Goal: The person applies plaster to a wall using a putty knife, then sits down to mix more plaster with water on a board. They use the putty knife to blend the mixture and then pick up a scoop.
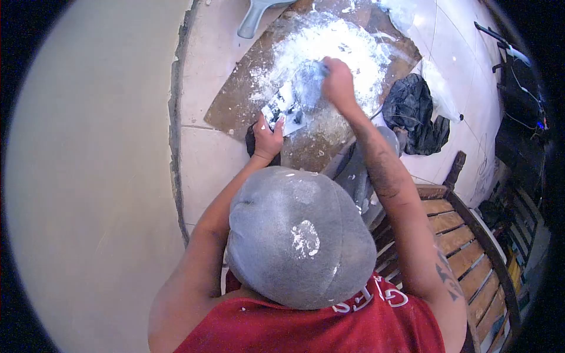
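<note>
My left hand [269, 140] grips the near edge of a flat plate [293, 123] smeared with white, with dark patches on its face. Closed in a fist, my right hand [339, 87] holds a flat-bladed tool [308, 81]; its greyish blade is blurred by motion and reaches toward the plate. Beneath both lies a brown board [235, 100], where a bright white heap of powder or paste [353, 41] spreads out. White specks and smears surround the heap.
A grey-blue scoop-like handle [252, 22] lies at the top. Right of the board are a crumpled black bag [409, 109] and pale tiles. A slatted wooden bench [465, 244] stands at lower right, a plain wall [94, 176] at left. A grey cap [300, 235] fills the lower middle.
</note>
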`<state>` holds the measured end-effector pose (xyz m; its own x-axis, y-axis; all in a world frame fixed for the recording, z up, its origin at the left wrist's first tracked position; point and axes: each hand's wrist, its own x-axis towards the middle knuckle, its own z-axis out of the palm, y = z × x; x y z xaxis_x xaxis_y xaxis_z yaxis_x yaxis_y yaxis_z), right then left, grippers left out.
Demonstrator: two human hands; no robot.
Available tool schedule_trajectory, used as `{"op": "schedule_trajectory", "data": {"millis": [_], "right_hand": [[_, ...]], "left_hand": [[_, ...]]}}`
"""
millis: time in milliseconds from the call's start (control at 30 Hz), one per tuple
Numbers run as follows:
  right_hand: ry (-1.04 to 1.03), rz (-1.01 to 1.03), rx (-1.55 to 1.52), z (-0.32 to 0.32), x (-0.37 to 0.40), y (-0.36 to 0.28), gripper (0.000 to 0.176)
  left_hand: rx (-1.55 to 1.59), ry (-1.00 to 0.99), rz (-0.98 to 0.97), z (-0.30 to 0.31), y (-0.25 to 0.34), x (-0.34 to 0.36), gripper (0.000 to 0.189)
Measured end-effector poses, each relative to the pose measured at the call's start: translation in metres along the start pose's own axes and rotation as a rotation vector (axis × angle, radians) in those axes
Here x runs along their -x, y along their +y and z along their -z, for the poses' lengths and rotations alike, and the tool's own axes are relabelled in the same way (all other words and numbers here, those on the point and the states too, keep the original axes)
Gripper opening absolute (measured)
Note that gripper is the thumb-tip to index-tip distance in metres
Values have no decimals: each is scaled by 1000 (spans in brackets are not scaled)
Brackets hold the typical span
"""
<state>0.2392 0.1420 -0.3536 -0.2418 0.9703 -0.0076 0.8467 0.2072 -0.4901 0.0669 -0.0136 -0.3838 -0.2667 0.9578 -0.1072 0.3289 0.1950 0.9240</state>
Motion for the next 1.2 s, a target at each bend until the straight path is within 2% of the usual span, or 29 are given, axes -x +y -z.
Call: {"op": "schedule_trajectory", "data": {"millis": [33,67,167,200,233,300,333,367,433,467,567,633,700,767,800,867,900,933,967,1033,1067,1167,1200], "right_hand": [[-29,88,115,-1,9,-9,28],[-175,54,141,3,16,-15,26],[-159,126,53,14,15,8,30],[46,169,-83,4,11,34,34],[-146,-63,-210,25,-6,27,37],[-77,-143,-158,27,-16,22,36],[-39,-78,-147,18,-11,16,34],[153,91,-55,-6,3,16,32],[-151,62,107,6,17,-9,31],[-236,89,125,7,21,-7,33],[-95,110,-100,10,16,25,37],[-196,-128,-222,37,-6,16,37],[-3,18,-117,23,-9,19,35],[19,133,-9,1,3,4,33],[-79,142,83,2,9,-7,32],[-209,118,66,15,12,-7,31],[-272,110,57,20,9,-3,31],[-189,199,27,24,7,6,29],[-165,114,-35,26,1,15,30],[-134,-57,-160,31,-13,23,34],[-134,-118,-125,33,-20,24,34],[40,-51,-99,14,-18,-5,31],[7,8,7,4,-15,-11,26]], "left_hand": [[46,-9,16,-2,-3,1,31],[45,-12,28,-3,-4,4,32],[34,-14,26,-1,-2,0,33],[18,-8,0,0,1,-2,33],[0,1,-19,0,1,-2,33],[-99,45,7,-2,-2,5,33],[-70,-8,26,-1,-4,4,35],[-61,1,32,-1,-7,6,35],[-34,28,16,-6,-12,4,37],[-31,25,16,-7,-12,5,37],[-24,20,4,-3,-7,-1,37],[-19,-7,17,0,0,0,37],[-79,-14,3,2,5,1,34],[-70,-24,31,1,5,0,33],[-31,-33,47,1,6,1,34],[49,-41,56,1,6,-2,36],[-6,-30,19,1,3,-3,35],[-61,-21,-11,1,1,-1,35],[-115,-10,-36,0,-4,0,35],[-5,-10,-20,-4,-9,-4,33],[46,-17,4,-4,-11,2,32],[-6,-38,31,1,4,0,32],[-5,-37,27,0,-1,0,33]]}}
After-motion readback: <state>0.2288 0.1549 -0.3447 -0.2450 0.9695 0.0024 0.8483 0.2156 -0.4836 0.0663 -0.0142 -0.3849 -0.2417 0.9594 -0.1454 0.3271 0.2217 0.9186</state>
